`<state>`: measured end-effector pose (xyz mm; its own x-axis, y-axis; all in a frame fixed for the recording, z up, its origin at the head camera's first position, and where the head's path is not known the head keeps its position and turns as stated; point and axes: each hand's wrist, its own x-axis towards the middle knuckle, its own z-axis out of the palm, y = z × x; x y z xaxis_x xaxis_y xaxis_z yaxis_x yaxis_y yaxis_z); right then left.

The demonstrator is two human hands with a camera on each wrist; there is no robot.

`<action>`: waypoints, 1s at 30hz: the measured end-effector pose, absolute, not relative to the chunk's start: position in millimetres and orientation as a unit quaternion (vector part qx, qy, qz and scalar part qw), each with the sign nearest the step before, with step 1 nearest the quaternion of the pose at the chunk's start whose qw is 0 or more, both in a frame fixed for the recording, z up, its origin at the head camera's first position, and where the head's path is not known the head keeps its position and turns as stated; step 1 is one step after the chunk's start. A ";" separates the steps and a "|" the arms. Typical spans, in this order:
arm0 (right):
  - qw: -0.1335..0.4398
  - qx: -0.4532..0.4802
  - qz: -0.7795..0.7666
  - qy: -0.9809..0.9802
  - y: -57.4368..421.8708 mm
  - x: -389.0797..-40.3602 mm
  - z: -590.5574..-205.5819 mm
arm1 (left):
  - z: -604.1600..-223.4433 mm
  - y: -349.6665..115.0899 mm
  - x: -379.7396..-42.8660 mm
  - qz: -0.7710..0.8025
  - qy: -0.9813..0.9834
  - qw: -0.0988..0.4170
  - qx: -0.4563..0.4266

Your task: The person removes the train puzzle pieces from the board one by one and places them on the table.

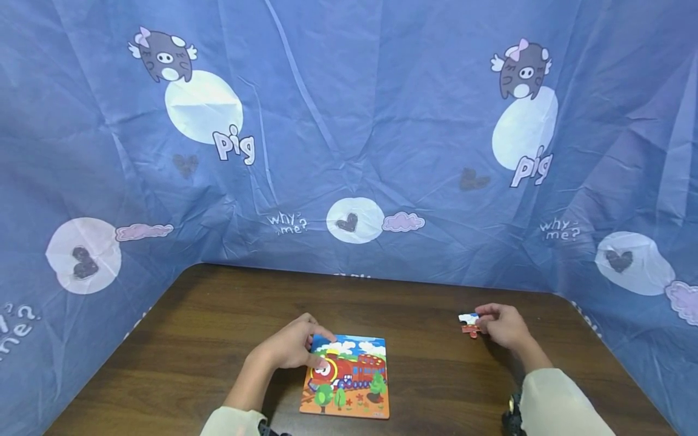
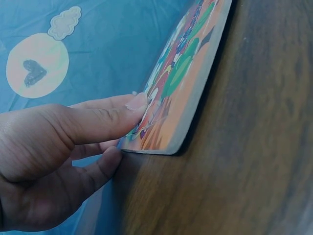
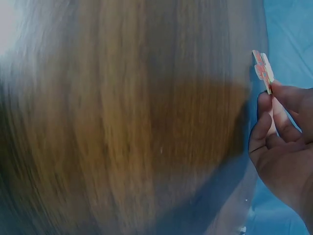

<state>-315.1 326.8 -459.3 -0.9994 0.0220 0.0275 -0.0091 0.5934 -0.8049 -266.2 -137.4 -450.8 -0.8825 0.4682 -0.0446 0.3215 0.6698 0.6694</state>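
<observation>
A square jigsaw puzzle (image 1: 357, 387) with a red train, clouds and green trees lies on the wooden table. My left hand (image 1: 291, 345) holds its left side, with the thumb and index fingertip on the picture. In the left wrist view, the thumb presses on the face of the puzzle (image 2: 178, 83) and other fingers of the left hand (image 2: 63, 147) curl at its edge. Farther right, my right hand (image 1: 504, 327) pinches a small knobbed jigsaw piece (image 1: 468, 321), white and blue above and red below. The right wrist view shows the jigsaw piece (image 3: 262, 68) between thumb and fingers.
The brown wooden table (image 1: 431, 387) has rounded far corners. A blue cloth (image 1: 349, 139) with pig, heart and cloud prints hangs behind it and along both sides.
</observation>
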 end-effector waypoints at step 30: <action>0.010 0.097 0.384 -0.918 296.7 -320.9 -442.5 | -449.2 -137.7 -264.8 0.341 0.909 0.109 0.213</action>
